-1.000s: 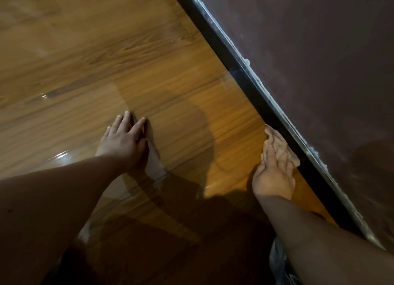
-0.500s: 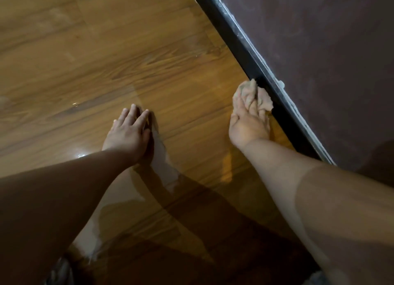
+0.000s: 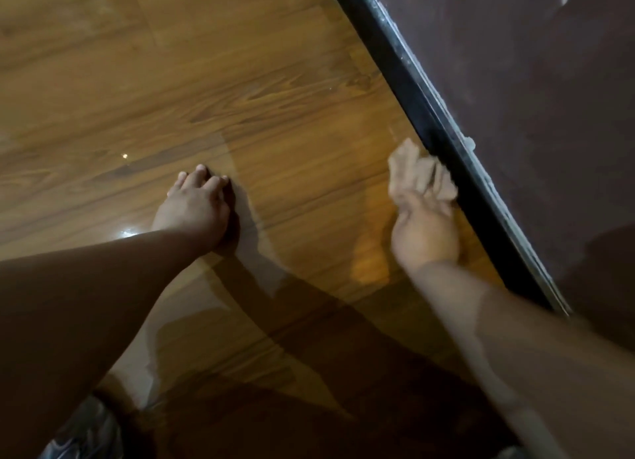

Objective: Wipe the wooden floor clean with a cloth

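Observation:
The glossy wooden floor fills the left and middle of the head view. My right hand presses a crumpled pinkish-beige cloth onto the boards, right against the black skirting strip. The cloth sticks out ahead of my fingers and touches the strip. My left hand lies flat on the floor to the left, fingers close together, propping me up with nothing in it. Both forearms reach in from the bottom edge.
A black skirting strip with white smears runs diagonally from top centre to lower right. Behind it stands a dark purplish wall. A bit of grey clothing shows at the bottom left. Shadows of my arms fall on the near boards.
My right hand slid the cloth forward along the skirting from one second ago, then drew back slightly. My left hand stayed planted in the same spot.

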`<state>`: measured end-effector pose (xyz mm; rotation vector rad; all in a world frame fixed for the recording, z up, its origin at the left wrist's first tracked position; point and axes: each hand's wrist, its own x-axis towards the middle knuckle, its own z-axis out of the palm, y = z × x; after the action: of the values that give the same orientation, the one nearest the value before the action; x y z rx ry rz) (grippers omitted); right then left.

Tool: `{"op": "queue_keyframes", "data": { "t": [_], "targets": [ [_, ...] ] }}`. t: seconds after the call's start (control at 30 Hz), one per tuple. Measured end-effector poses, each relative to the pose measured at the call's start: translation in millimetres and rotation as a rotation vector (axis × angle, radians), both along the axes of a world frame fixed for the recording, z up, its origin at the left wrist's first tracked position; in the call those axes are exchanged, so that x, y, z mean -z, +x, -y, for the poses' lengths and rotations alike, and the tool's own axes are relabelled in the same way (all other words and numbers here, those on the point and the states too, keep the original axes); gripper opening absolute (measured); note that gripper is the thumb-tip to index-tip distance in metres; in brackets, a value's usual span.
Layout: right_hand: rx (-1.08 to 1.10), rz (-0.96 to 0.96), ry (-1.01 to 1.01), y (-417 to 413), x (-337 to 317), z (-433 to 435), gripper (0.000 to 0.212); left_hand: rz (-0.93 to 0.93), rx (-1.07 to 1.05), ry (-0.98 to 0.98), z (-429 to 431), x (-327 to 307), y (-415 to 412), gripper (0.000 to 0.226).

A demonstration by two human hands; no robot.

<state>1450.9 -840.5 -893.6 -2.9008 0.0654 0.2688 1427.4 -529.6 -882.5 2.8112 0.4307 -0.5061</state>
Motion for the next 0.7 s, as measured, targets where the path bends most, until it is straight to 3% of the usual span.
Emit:
{"op": "queue_keyframes", "data": {
  "t": [0.07,0.13,0.2,0.27,0.33,0.43,0.5,0.6,0.7],
  "targets": [
    [-0.263,0.012,0.012,-54.4,13.0,-35.1,0.057,-0.036,0.015,-0.019,1.4,-0.4,2.8,0.044],
    [-0.641,-0.062,0.128,-102.8,11.1,-66.6,0.056,-0.017,0.013,-0.024,-0.6,-9.6,5.5,0.045],
    [-0.859,-0.112,0.296,-107.3,6.2,-74.7,0.050,0.010,0.023,-0.003,-2.8,-12.0,7.0,0.045],
    [-0.859,-0.054,0.211,-68.8,2.5,-54.6,0.051,0.003,0.062,0.038,-4.8,-13.0,15.3,0.046],
    [-0.561,-0.066,0.060,-28.2,11.0,-19.3,0.055,-0.062,0.080,0.081,-17.6,-8.0,10.3,0.047],
    [-0.131,-0.187,0.056,5.1,11.1,35.4,0.068,-0.214,0.153,0.089,-23.3,-0.5,-2.2,0.054],
    [-0.149,-0.188,-0.005,-8.1,-1.5,28.7,0.075,-0.209,0.160,0.083,-21.5,-3.9,-0.5,0.057],
    [-0.445,-0.155,0.050,-61.2,-0.7,-22.0,0.070,-0.244,0.170,0.055,-11.3,-6.6,-2.1,0.056],
    [-0.741,-0.420,0.068,-108.9,10.3,-64.3,0.056,-0.306,0.220,0.069,-3.5,-4.0,-21.8,0.057]
  ]
}}
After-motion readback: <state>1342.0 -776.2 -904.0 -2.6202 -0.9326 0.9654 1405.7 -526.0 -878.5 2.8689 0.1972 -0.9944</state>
